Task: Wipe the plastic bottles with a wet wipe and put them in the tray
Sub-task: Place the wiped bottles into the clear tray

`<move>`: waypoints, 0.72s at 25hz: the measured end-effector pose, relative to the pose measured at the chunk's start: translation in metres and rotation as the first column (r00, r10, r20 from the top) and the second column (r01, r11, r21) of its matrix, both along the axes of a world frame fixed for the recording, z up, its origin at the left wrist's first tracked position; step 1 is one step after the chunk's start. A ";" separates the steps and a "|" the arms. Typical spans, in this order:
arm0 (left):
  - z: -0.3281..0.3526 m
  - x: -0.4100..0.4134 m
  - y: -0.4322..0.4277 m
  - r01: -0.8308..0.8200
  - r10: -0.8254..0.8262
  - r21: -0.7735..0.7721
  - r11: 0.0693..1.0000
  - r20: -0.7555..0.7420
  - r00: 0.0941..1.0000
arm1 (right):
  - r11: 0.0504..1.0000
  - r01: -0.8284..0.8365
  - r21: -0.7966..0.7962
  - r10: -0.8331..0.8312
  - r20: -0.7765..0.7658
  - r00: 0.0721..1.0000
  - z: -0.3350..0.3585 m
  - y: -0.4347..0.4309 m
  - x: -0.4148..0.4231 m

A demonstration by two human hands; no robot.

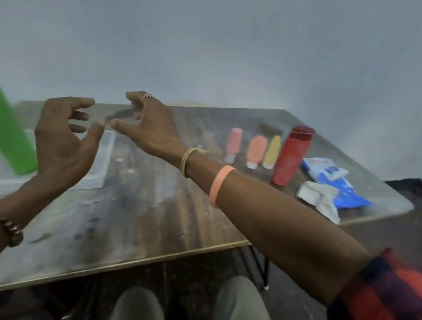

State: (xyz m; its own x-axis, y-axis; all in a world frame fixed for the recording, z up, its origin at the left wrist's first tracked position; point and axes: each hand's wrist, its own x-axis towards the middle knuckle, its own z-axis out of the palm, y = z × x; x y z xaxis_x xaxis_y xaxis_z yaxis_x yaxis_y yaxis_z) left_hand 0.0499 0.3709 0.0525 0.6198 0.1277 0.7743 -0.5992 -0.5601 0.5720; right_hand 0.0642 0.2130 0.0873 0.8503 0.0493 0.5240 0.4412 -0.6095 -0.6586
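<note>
The left hand (60,145) and the right hand (148,129) are held above the counter (133,217), fingers loose, gripping nothing. The green bottle (3,129) stands in the white tray (96,175). The red bottle (291,155), three small bottles (256,150) and the used wipe (320,198) are well right of the tray.

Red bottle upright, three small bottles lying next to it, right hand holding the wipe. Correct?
One error: the right hand holds nothing. The wipe lies on the table beside the blue packet, as the head view shows. The red bottle does stand upright with three small bottles lying next to it.
</note>
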 end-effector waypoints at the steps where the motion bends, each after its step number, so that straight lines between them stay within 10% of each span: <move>1: 0.003 -0.004 -0.032 0.055 -0.056 -0.032 0.998 -0.038 0.998 | 0.998 0.050 0.039 -0.052 0.038 0.998 0.006 -0.025 -0.014; 7: 0.002 -0.022 -0.210 0.379 -0.344 0.006 0.925 -0.410 0.845 | 0.822 0.362 0.439 -0.496 0.241 0.834 0.029 -0.196 -0.091; 11: -0.008 -0.036 -0.291 0.441 -0.376 -0.004 0.898 -0.530 0.760 | 0.619 0.624 0.477 -0.693 -0.041 0.719 0.004 -0.305 -0.106; 18: -0.027 -0.029 -0.352 0.415 -0.384 -0.078 0.907 -0.563 0.732 | 0.787 0.579 0.212 -0.476 -0.388 0.789 -0.062 -0.363 -0.097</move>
